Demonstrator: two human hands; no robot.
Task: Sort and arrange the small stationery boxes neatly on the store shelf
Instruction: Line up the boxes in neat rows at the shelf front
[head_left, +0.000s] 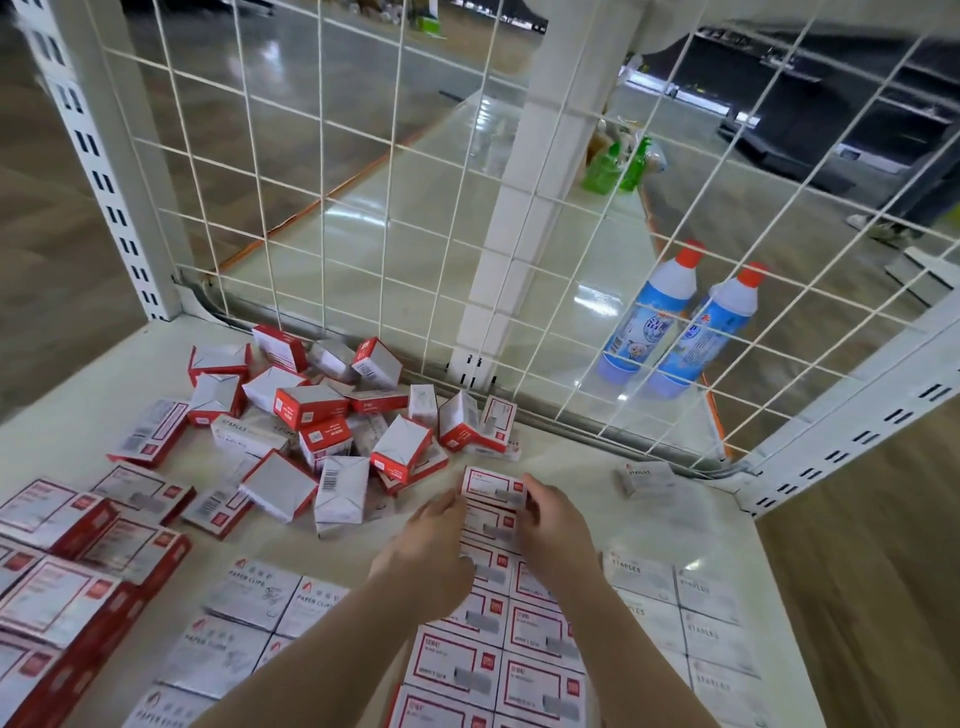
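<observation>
Light: bright, even, from overhead
Glare: white patches on the far floor
Edges: wide-angle bending
Labels: print blurred

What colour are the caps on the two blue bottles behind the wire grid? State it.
Orange-red caps on both bottles, seen in the head view.

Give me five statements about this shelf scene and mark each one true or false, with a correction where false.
1. Both hands hold one red-bordered box at the far end of a row. True.
2. The unsorted pile lies beyond the neat rows, near the wire grid. True.
3. The two blue bottles stand on the same side of the grid as the boxes. False: they stand behind it.
4. The left hand rests idle on the paper clip boxes. False: it pinches the box.
5. A lone staples box lies right of the right hand. True.
</observation>
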